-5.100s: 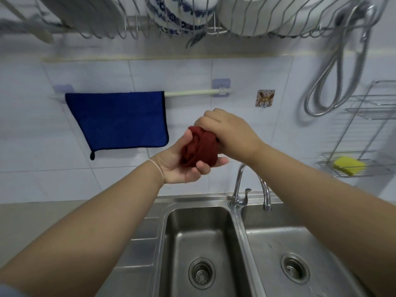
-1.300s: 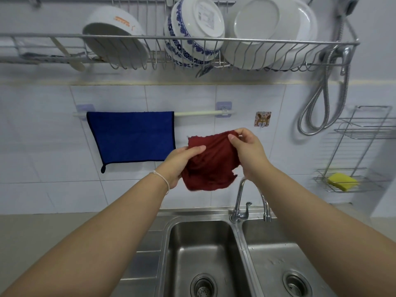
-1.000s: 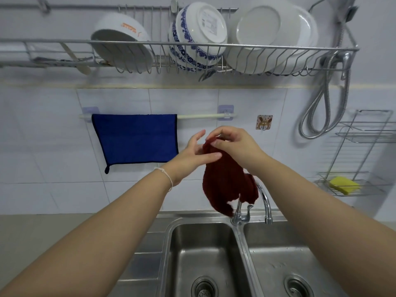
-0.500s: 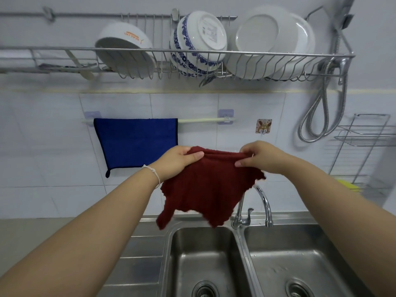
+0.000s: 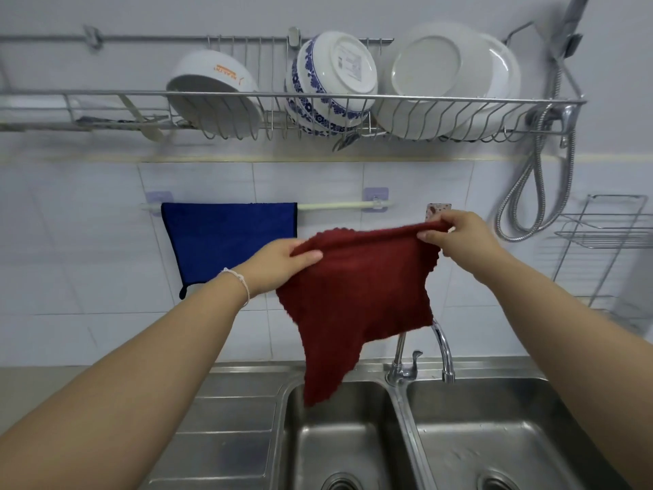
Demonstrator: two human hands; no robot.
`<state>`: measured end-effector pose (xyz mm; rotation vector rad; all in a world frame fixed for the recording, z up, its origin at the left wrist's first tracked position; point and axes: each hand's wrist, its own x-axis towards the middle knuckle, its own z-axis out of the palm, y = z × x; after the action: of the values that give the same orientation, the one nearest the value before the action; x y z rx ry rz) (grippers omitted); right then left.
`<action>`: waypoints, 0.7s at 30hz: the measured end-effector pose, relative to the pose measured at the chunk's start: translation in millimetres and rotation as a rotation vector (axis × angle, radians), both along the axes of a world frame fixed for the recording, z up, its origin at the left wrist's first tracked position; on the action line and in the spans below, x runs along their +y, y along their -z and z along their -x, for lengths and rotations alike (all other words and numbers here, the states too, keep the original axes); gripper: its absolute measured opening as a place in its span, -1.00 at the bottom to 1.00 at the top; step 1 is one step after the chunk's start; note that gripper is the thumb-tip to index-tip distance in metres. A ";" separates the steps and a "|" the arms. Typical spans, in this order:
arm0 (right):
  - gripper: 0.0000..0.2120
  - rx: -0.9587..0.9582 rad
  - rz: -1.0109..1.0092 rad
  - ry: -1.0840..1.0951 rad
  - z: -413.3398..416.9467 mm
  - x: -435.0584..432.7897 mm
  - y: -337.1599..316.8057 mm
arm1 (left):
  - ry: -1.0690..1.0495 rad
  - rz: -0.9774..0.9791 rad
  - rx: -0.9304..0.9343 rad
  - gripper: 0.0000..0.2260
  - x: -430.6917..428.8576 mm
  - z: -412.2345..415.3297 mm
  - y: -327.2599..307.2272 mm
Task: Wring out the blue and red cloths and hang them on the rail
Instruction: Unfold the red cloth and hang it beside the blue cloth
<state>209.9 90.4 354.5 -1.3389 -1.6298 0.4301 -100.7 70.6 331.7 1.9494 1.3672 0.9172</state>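
We are holding the red cloth (image 5: 357, 295) spread above the sink (image 5: 399, 401), left hand (image 5: 279, 263) and right hand (image 5: 459, 235) each pinching a top corner in its grip; the blue cloth (image 5: 229, 238) is hanging on the rail (image 5: 332, 206).

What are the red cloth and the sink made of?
The red cloth looks like soft knitted or terry fabric: nubbly, matte, with wavy edges, and it droops. The sink looks like stainless steel: grey, smooth and shiny, with light glinting off it.

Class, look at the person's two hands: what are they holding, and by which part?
The red cloth, spread out by its top edge: left hand at the left corner, right hand at the right corner.
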 end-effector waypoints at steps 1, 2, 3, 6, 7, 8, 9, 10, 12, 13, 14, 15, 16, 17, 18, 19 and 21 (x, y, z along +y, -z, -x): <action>-0.90 -0.033 0.007 -0.004 -2.2 0.1 0.9 | -0.006 -0.028 0.094 -0.78 1.2 1.9 2.3; -0.91 -0.039 -0.023 0.011 -3.6 0.3 1.8 | -0.039 -0.092 0.118 -0.79 5.1 5.0 6.1; -0.93 -0.012 -0.089 0.039 -4.5 0.8 3.1 | -0.081 -0.166 0.074 -0.82 5.4 5.7 7.2; -0.94 -0.025 -0.155 0.043 -1.2 -0.8 13.2 | -0.006 -0.177 0.195 -0.90 5.7 3.8 12.9; -0.93 -0.145 -0.100 0.028 0.2 0.6 20.3 | 0.049 -0.101 0.351 -0.86 6.7 1.9 17.8; -0.91 -0.230 -0.054 0.028 1.1 3.5 26.6 | 0.041 -0.058 0.451 -0.85 8.5 1.6 22.2; -0.88 -0.239 -0.057 0.062 0.0 6.2 32.0 | -0.002 -0.066 0.458 -0.86 7.9 0.7 23.2; -0.85 -0.194 -0.099 0.103 0.4 8.9 33.3 | -0.049 -0.089 0.401 -0.85 8.8 2.6 21.4; -0.91 -0.192 -0.107 0.132 1.5 10.0 33.5 | -0.023 -0.041 0.350 -0.78 7.3 2.1 15.5; -0.94 -0.304 -0.059 0.109 3.4 9.3 34.1 | 0.036 0.032 0.368 -0.72 4.2 0.4 12.3; -0.91 -0.406 0.007 0.091 4.0 10.0 35.1 | 0.082 0.062 0.407 -0.69 5.4 0.3 12.5; -0.87 -0.419 0.026 0.108 4.6 10.4 35.6 | 0.091 0.013 0.434 -0.70 7.9 2.0 14.4; -0.85 -0.362 -0.007 0.161 4.1 12.3 35.8 | 0.059 -0.078 0.455 -0.74 11.8 5.2 15.8; -0.88 -0.281 -0.063 0.213 2.8 13.8 35.3 | 0.009 -0.106 0.415 -0.79 13.8 6.5 12.0; -0.93 -0.261 -0.080 0.219 3.0 15.5 35.6 | -0.022 -0.115 0.413 -0.81 20.5 10.1 12.4; -0.95 -0.347 -0.063 0.179 4.5 17.0 37.2 | -0.045 -0.097 0.406 -0.81 23.4 13.1 12.8; -0.94 -0.503 0.026 0.122 7.5 20.4 40.6 | -0.150 -0.256 0.352 -0.83 33.3 18.8 15.8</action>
<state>202.4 110.8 313.8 -1.6460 -1.9332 0.0365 -119.5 103.9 316.0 2.3109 1.6820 0.8816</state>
